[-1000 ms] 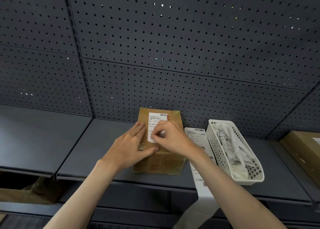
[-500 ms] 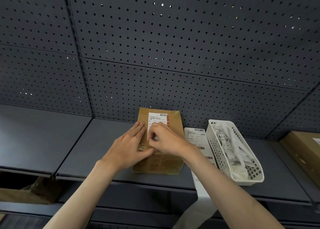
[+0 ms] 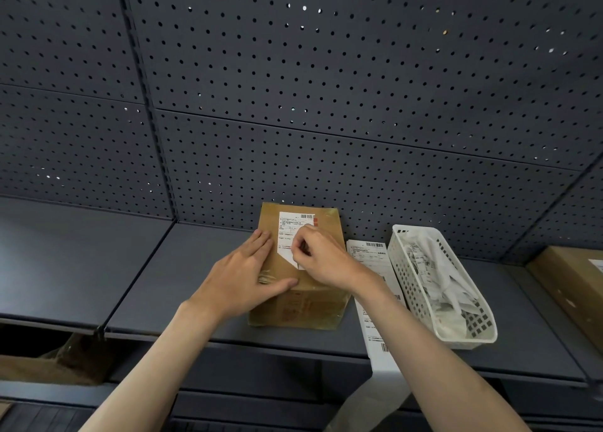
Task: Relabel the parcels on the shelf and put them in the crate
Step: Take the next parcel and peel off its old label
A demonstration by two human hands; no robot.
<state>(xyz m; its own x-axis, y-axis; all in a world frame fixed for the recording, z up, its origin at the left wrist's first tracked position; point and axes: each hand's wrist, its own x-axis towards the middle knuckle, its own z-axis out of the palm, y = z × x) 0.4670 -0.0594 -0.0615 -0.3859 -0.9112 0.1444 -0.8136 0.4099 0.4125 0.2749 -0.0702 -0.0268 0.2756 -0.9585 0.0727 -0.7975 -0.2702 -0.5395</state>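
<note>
The cardboard parcel (image 3: 298, 268) lies at the shelf's (image 3: 182, 268) back edge; the left hand (image 3: 248, 275) presses flat to steady it while the right hand (image 3: 321, 257) pinches the shipping label (image 3: 288, 236), probably peeling it.

Dark pegboard wall (image 3: 326, 89) behind grey shelving.

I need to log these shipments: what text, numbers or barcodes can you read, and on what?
Label on parcel: barcode, print too small to read.
Label strip: barcodes, print unreadable.
Parcel front: reddish print, blurred.
Papers in white basket: illegible.
</note>
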